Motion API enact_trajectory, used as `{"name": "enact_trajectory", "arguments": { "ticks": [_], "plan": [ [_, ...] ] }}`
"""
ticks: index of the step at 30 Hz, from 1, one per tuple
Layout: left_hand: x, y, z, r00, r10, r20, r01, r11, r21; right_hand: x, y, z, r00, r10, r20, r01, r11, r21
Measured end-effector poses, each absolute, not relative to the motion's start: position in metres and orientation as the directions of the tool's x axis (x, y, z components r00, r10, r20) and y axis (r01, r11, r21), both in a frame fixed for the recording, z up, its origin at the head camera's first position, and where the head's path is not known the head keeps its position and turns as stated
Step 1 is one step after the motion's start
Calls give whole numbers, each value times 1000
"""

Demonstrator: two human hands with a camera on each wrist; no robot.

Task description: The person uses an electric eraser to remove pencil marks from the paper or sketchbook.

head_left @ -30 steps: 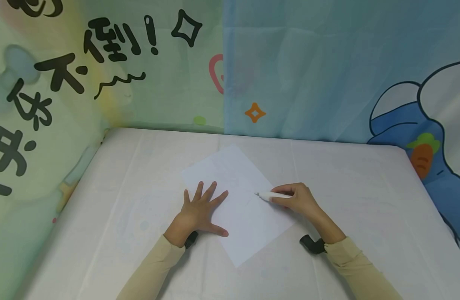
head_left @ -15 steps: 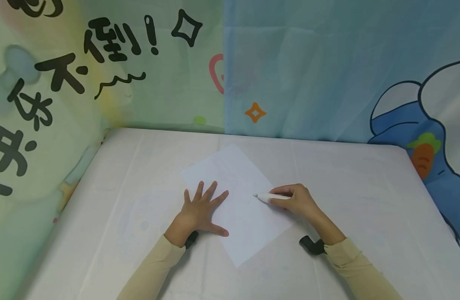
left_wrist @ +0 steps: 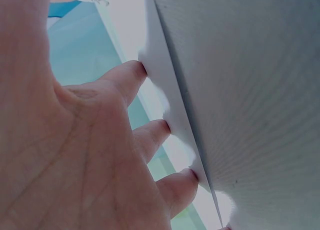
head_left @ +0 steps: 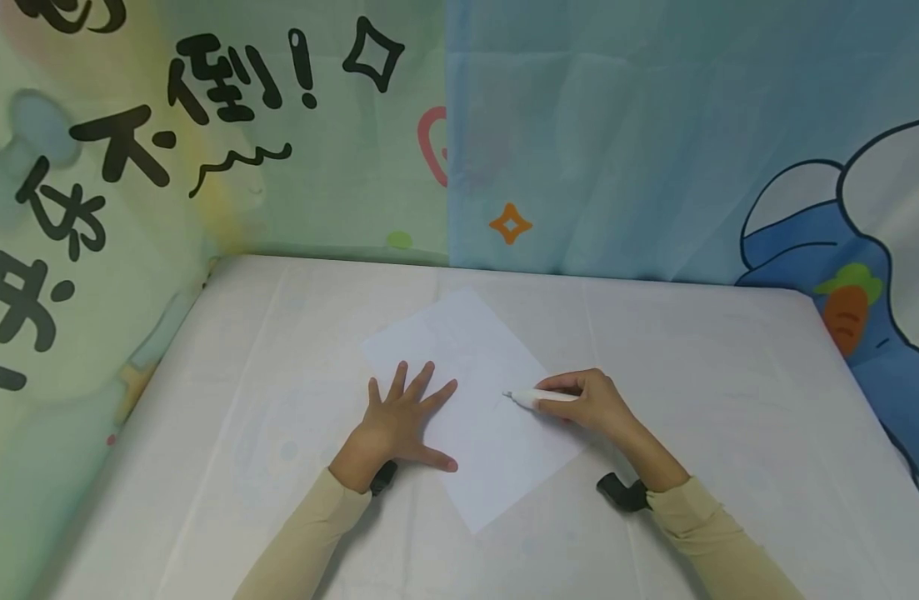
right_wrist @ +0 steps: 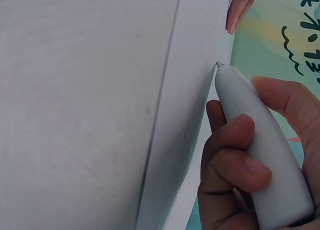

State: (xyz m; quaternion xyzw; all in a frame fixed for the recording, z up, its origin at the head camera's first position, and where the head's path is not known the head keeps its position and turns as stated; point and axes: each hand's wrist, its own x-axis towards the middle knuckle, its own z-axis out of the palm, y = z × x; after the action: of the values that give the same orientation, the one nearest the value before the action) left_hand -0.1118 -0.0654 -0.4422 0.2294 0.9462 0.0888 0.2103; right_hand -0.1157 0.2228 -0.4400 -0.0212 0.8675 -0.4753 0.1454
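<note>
Pinching the white pen (head_left: pixel 532 397) in the right hand (head_left: pixel 600 404), with the paper (head_left: pixel 477 425) beneath the grip. Probably best to press down with the left hand (head_left: pixel 399 427), spread left of the grip, and stroke lightly.

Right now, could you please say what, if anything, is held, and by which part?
The right hand holds the white pen by its body; the left hand holds nothing.

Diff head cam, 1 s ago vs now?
Right hand and the white pen it holds shifted slightly left and toward the person, the tip over the paper. Nothing newly gripped or released. Unchanged: left hand spread at the paper's left side, and the paper itself.
</note>
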Motion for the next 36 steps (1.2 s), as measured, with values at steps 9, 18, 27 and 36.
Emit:
{"name": "enact_trajectory", "arguments": {
  "ticks": [9, 18, 27, 36],
  "plan": [
    [-112, -65, -443, -807, 472, -356, 397, 879, 265, -113, 221, -441, -955, -185, -233, 97, 547, -832],
    [-113, -65, -443, -809, 472, -351, 397, 878, 268, -113, 219, -440, -955, -191, -227, 90, 544, -834],
    [-112, -65, -444, -807, 474, -353, 399, 878, 266, -114, 223, -440, -963, -170, -211, 83, 554, -828],
    [-112, -66, -445, -808, 473, -351, 398, 878, 265, -114, 223, -440, -963, -169, -212, 88, 546, -833]
  ]
}}
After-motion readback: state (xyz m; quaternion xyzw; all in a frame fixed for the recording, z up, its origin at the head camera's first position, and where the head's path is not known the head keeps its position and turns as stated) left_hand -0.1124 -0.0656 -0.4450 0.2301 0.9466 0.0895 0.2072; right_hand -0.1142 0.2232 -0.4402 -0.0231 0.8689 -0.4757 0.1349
